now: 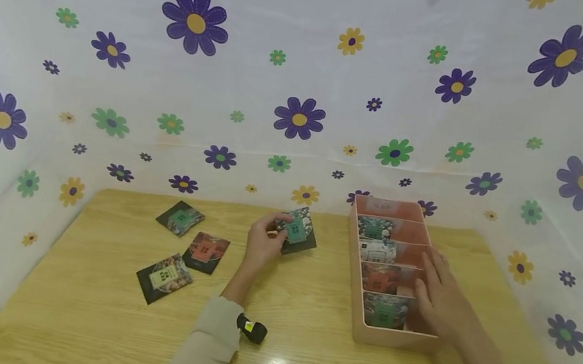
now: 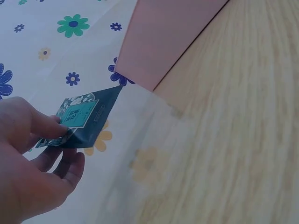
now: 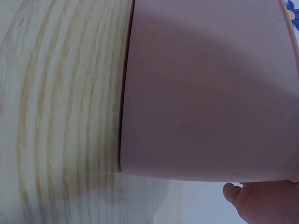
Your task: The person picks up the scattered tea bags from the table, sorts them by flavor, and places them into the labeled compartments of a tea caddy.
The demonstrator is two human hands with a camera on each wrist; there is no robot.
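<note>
My left hand pinches a flat sachet with a teal label and a dark lower part. In the left wrist view, thumb and fingers hold this sachet by one end, above the table. Over the right wall of a pink divided box lies my right hand, fingers extended at the rim. Inside the box, sachets stand in separate compartments: a green one in front, a red one behind it, then a white one and another green one.
Three sachets lie on the wooden table at left: a green-labelled one, a red one and one with a pale yellow-green label. A white flowered cloth hangs behind and at both sides.
</note>
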